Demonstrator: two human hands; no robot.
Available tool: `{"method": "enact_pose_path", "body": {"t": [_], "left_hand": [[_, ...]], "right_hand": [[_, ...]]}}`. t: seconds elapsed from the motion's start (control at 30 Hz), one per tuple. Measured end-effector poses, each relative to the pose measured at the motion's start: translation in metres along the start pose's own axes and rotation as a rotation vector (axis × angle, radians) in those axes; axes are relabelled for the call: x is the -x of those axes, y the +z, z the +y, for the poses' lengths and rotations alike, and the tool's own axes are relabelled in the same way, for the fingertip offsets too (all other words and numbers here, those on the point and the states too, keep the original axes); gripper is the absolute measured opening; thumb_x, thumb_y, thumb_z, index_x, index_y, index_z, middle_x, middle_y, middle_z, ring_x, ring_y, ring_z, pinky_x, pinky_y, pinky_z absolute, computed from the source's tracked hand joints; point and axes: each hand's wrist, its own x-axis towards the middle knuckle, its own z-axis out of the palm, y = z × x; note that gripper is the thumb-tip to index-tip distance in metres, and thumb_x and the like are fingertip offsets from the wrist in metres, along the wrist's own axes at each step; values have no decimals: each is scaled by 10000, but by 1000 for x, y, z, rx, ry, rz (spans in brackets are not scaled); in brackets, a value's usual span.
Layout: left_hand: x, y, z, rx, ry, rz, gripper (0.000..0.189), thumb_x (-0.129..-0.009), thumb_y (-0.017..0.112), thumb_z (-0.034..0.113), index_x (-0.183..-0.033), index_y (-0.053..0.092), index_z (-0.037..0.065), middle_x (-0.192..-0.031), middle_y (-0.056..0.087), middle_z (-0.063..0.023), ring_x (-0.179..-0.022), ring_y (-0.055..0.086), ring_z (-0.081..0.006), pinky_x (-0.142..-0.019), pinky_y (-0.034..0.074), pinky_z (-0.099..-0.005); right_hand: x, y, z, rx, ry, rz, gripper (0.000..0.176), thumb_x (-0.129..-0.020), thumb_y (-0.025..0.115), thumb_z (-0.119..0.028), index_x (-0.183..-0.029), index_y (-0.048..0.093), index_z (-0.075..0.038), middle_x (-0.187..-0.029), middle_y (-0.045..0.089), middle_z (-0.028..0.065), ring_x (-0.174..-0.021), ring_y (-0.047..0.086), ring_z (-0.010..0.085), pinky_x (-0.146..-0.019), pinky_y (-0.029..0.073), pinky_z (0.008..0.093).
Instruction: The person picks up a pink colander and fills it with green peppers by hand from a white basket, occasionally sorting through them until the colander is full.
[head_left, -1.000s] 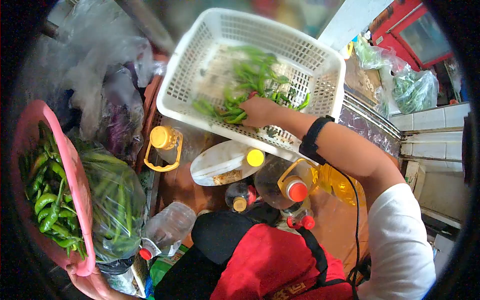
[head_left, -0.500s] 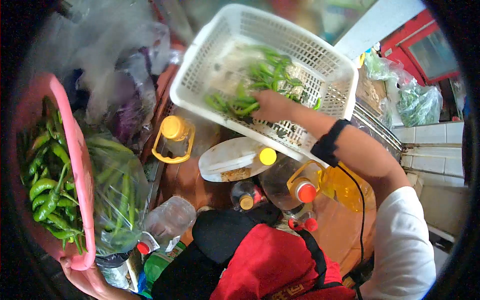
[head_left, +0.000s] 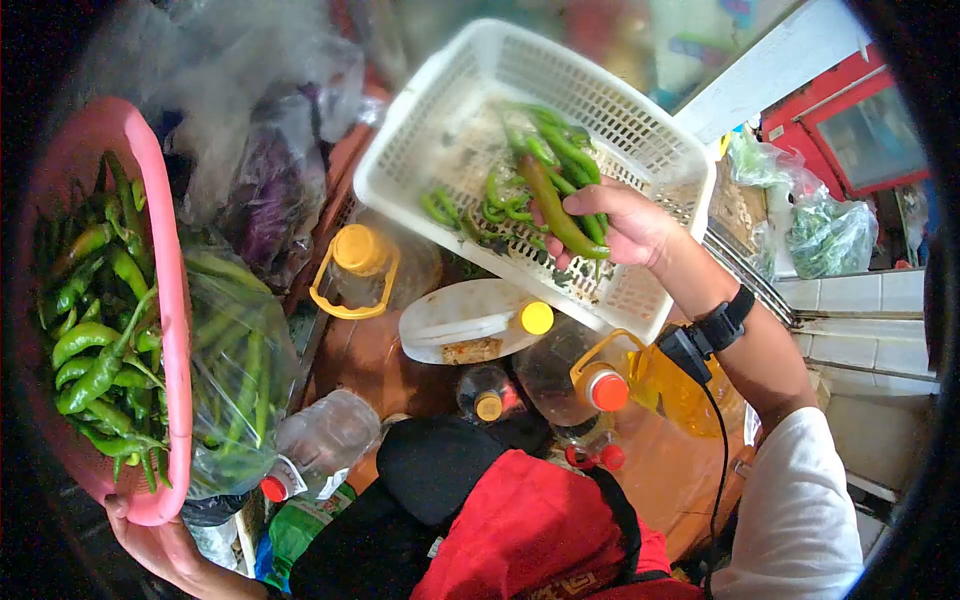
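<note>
My right hand (head_left: 625,225) is closed around several long green peppers (head_left: 560,205), one of them tinged brown, above the white perforated basket (head_left: 420,135). More green peppers (head_left: 510,195) and dark leafy scraps lie on the basket's bottom. At the lower left, my left hand (head_left: 150,540) grips the lower rim of a pink basket (head_left: 170,300), thumb against its outside; the other fingers are partly hidden. Many green peppers (head_left: 95,370) fill that pink basket, which is tilted on its side in view.
A clear bag of long green peppers (head_left: 235,370) stands beside the pink basket. Below the white basket are a yellow-handled jug (head_left: 360,250), a yellow-capped container (head_left: 470,320), a red-capped oil jug (head_left: 605,385) and a dark bottle (head_left: 487,395). Bagged greens (head_left: 830,235) lie at right.
My right hand has lifted peppers from the basket's bottom and turned palm up, moving right. The pink basket, still held by my left hand, has shifted slightly in view.
</note>
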Motion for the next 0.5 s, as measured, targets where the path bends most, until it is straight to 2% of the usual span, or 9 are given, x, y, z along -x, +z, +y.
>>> {"method": "enact_pose_path", "body": {"t": [0.13, 0.2, 0.3, 0.37, 0.43, 0.5], "left_hand": [[0, 3, -4, -39, 58, 82, 624, -701, 438, -14, -1276, 195, -30, -1289, 287, -221, -1190, 301, -349, -1005, 249, -529], [0, 11, -7, -29, 58, 84, 620, -700, 442, -14, -1272, 204, -35, -1285, 296, -220, -1185, 311, -348, -1005, 251, -525], [2, 26, -16, -40, 89, 103, 609, -695, 450, -16, -1262, 229, -43, -1276, 316, -216, -1177, 327, -344, -1004, 258, -520], [4, 33, -19, -59, 128, 123, 602, -692, 453, -18, -1257, 244, -45, -1270, 327, -214, -1173, 334, -342, -1002, 263, -518], [6, 34, -21, -64, 126, 175, 601, -683, 461, -19, -1250, 263, -41, -1260, 344, -210, -1159, 356, -338, -986, 293, -518], [11, 44, -26, -47, 106, 116, 599, -673, 462, -19, -1243, 278, -38, -1243, 368, -206, -1140, 381, -335, -963, 330, -510]], "right_hand": [[8, 14, -8, 38, -32, -22, 425, -798, 476, -119, -1193, 351, -25, -1005, 527, 178, -722, 584, 249, -557, 507, 347], [8, 18, -13, -57, -17, -175, 451, -821, 461, -187, -1228, 331, -42, -1051, 521, 182, -721, 583, 238, -524, 497, 318], [10, 31, -22, -108, 11, -187, 464, -835, 447, -214, -1248, 315, -48, -1084, 514, 182, -718, 580, 228, -502, 487, 302], [12, 43, -30, -87, 16, -198, 445, -842, 438, -206, -1242, 324, -49, -1083, 518, 169, -760, 587, 234, -523, 506, 312], [11, 54, -36, 99, -62, -150, 430, -845, 437, -200, -1235, 334, -49, -1091, 514, 163, -807, 592, 245, -562, 528, 327], [10, 65, -44, 160, -77, -177, 438, -831, 475, -178, -1228, 343, -45, -1093, 512, 149, -844, 591, 250, -593, 539, 342]]}}
